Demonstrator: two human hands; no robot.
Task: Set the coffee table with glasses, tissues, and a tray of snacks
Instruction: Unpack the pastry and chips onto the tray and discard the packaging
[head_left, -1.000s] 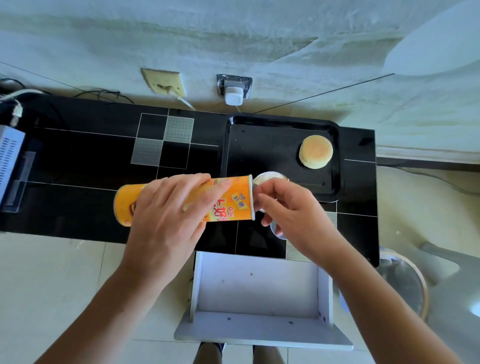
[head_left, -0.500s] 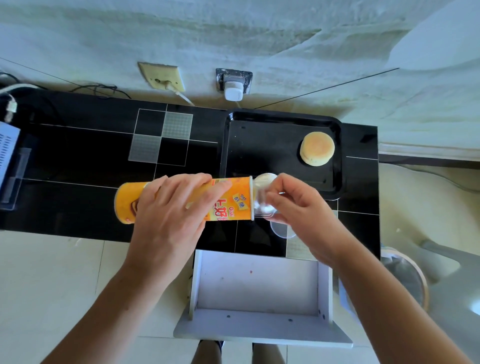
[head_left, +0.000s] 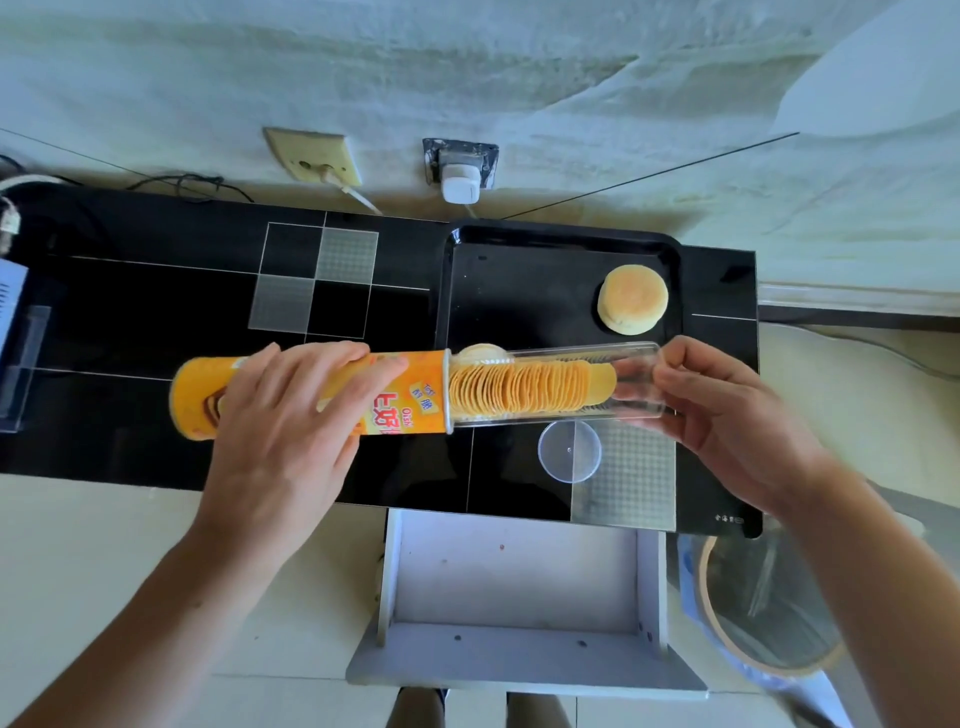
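Note:
My left hand (head_left: 288, 415) grips an orange chip can (head_left: 395, 395), held on its side above the black coffee table (head_left: 156, 312). My right hand (head_left: 727, 410) holds the far end of a clear plastic inner tray (head_left: 628, 382), drawn partway out of the can's mouth, with a row of stacked chips (head_left: 524, 389) inside it. Behind it a black serving tray (head_left: 519, 291) carries one round pale cake (head_left: 632, 305). The can's clear lid (head_left: 569, 451) lies flat on the table below the chips.
A white open drawer (head_left: 519, 597) juts out below the table's front edge. A waste bin with a bag (head_left: 769, 603) stands at the right. Wall sockets with a white plug (head_left: 460, 171) and cables lie behind. A pale box (head_left: 10, 312) sits at the far left.
My right hand has moved right, drawing the clear tray of chips out of the can. The left hand has kept the can steady.

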